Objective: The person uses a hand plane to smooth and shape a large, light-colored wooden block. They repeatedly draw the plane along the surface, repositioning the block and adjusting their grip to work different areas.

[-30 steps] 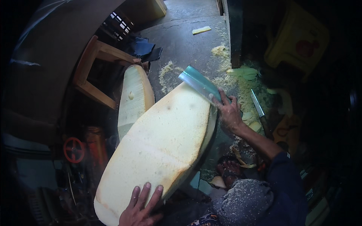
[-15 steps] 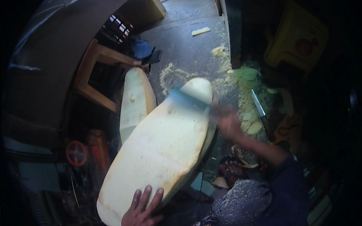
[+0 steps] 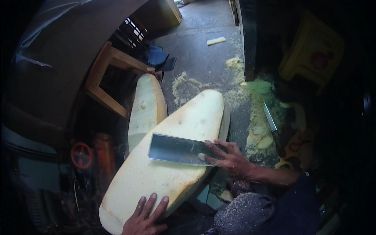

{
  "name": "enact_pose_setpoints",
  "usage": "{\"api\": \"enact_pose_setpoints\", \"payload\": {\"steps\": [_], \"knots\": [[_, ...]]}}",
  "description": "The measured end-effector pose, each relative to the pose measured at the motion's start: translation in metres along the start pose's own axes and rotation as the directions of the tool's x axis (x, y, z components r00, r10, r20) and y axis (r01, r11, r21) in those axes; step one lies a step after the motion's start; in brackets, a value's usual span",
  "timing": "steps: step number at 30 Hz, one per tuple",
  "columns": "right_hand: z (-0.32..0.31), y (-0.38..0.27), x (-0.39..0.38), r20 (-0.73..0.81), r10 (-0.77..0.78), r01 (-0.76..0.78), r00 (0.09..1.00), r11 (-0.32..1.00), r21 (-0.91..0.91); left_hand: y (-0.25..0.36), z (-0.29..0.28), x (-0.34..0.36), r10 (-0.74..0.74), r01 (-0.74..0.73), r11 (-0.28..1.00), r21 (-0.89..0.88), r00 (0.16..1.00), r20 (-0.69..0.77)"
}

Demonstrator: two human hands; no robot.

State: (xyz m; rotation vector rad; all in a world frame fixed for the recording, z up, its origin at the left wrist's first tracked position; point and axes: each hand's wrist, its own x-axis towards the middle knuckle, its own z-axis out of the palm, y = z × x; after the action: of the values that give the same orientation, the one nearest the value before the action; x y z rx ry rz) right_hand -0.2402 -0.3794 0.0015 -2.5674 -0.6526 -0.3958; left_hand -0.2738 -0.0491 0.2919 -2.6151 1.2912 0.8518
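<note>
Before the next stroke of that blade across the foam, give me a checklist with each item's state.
1. Left hand steadies the near end of the foam slab: ok, fingers spread flat on it.
2. Right hand has a grip on the flat metal blade: ok, fingers lie over its right end.
3. Blade lies flat on the slab's top face: ok.
4. Left hand apart from the blade: ok, bare foam lies between them.
5. What supports the slab underneath: cannot tell, hidden.
6. Floor around: not ok, foam crumbs and a loose knife lie to the right.
</note>
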Motion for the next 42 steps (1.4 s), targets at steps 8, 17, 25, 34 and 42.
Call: {"api": "enact_pose_setpoints", "payload": {"steps": [8, 17, 25, 34, 42], "knots": [[0.009, 0.019, -0.002, 0.02, 0.268, -0.269, 0.963, 0.963, 0.014, 0.003, 0.001, 0.002, -0.011, 0.011, 1.0, -0.018, 1.0, 0.005], [0.005, 0.019, -0.006, 0.065, 0.15, -0.157, 0.987, 0.98, 0.122, 0.0, -0.005, -0.001, 0.001, -0.01, 0.995, 0.098, 0.996, 0.091], [0.001, 0.002, -0.006, -0.069, -0.005, 0.01, 0.998, 0.997, 0.072, 0.006, -0.022, -0.002, -0.002, -0.047, 0.985, 0.168, 0.959, 0.283], [-0.011, 0.033, 0.059, -0.186, 0.419, -0.367, 0.889, 0.893, 0.26, 0.032, -0.001, 0.003, 0.095, -0.092, 0.977, 0.195, 0.995, -0.007], [-0.004, -0.01, 0.068, -0.062, 0.489, -0.449, 0.87, 0.838, 0.311, -0.094, -0.07, 0.014, -0.494, 0.288, 0.823, -0.49, 0.79, -0.364]]}}
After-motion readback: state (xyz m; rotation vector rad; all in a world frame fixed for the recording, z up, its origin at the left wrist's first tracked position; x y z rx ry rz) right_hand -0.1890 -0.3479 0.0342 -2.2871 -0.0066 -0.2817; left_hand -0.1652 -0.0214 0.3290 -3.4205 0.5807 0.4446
